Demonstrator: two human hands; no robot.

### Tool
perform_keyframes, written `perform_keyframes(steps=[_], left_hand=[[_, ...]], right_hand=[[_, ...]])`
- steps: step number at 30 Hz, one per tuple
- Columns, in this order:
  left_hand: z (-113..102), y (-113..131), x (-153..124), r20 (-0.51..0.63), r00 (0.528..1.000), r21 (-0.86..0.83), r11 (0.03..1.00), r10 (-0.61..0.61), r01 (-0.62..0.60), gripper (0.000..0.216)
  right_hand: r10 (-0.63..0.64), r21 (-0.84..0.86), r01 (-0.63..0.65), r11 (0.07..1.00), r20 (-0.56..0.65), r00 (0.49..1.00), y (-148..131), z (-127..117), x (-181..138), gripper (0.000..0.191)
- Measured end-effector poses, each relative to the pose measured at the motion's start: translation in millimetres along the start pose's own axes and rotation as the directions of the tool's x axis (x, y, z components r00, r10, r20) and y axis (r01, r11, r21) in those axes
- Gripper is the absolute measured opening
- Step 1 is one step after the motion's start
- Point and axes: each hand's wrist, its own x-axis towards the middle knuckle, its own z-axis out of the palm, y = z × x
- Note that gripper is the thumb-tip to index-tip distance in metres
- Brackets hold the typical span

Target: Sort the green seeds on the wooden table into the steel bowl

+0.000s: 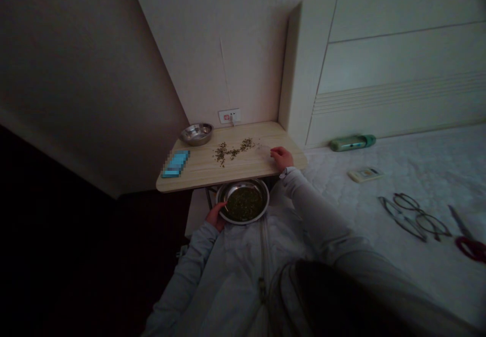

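My left hand (216, 218) grips the left rim of a metal bowl (267, 202), thumb over the edge. The bowl sits at my lap, just below the front edge of a small wooden table (201, 170), and holds many small dark-green grains (245, 204). Over the table's right side, the fingers of my right hand (281, 158) pinch a thin see-through piece (264, 148), too faint to make out its kind. To its left, more loose grains (228, 153) lie scattered across the tabletop in a band.
Another metal bowl (197, 134) stands at the table's back left, with a phone (176, 163) in front of it. On the white bed at right lie a green bottle (352, 143), a small pale device (365, 175), glasses (412, 215) and scissors (471, 246). A wall socket (230, 116) is behind the table.
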Motion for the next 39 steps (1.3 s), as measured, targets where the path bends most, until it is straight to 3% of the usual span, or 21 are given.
perform_keyframes(steps=[24,27,31,39], left_hand=[[3.4,0.7,-1.6,0.037,0.999,-0.001,1.0,-0.001,0.001,0.019],[2.5,0.4,-0.8,0.022,1.0,0.019,1.0,-0.002,0.001,0.021],[2.8,0.3,-0.6,-0.008,1.0,0.021,1.0,0.016,-0.016,0.022],[3.2,0.3,-1.4,0.015,1.0,-0.003,1.0,0.026,-0.026,0.02]], right_hand=[[-0.017,-0.03,0.016,0.999,-0.016,1.0,-7.0,-2.3,-3.3,0.027],[-0.009,-0.055,0.011,0.998,0.034,0.999,-5.5,-1.7,-2.0,0.025],[-0.011,-0.162,0.034,0.986,0.143,0.99,-3.5,1.1,-0.9,0.02],[-0.059,-0.367,0.128,0.922,0.195,0.979,-6.4,3.8,-2.4,0.021]])
